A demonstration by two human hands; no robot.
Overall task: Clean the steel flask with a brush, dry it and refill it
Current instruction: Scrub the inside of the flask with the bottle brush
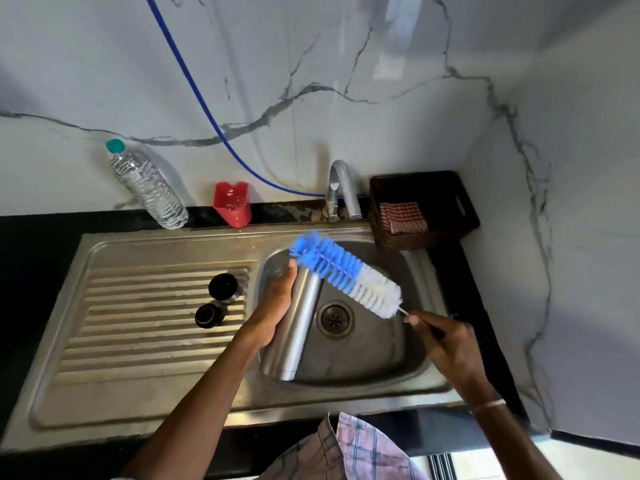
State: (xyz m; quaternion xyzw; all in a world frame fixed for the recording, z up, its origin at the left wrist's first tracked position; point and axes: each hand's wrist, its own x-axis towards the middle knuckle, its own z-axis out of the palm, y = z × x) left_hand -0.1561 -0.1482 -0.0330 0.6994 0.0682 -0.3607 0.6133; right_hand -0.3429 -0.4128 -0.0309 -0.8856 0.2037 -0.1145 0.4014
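**A:** Well, start closest to the person. What are the hands doing?

**B:** The left hand [277, 303] is wrapped round the steel flask [301, 327], holding it tilted over the sink [381, 362] basin with its base toward the person. I'd say that is so any drips fall near the drain [335, 318]. The right hand [446, 344] pinches the thin wire handle of the brush [346, 271].

**A:** Is the brush inside the flask?

**B:** No. Its blue-and-white bristle head lies outside, across the flask's far end, where the mouth seems to be. The grip far back on the handle looks meant to give reach down the full depth.

**A:** And the black lids [223, 287]?

**B:** They sit on the ribbed draining board [138, 341] left of the basin, apart from the flask, probably parked there so the mouth is free.

**A:** Further back?

**B:** The tap [341, 188] stands over the basin and I can see no water running. A red cup [232, 204] and a plastic water bottle [147, 185] stand by the wall, the bottle perhaps for refilling. A dark basket [415, 178] in the corner holds a checked cloth [403, 216], likely for drying.

**A:** Counts?

**B:** One flask, one brush, two lids, one tap, one cup, one bottle, one basket, one cloth.
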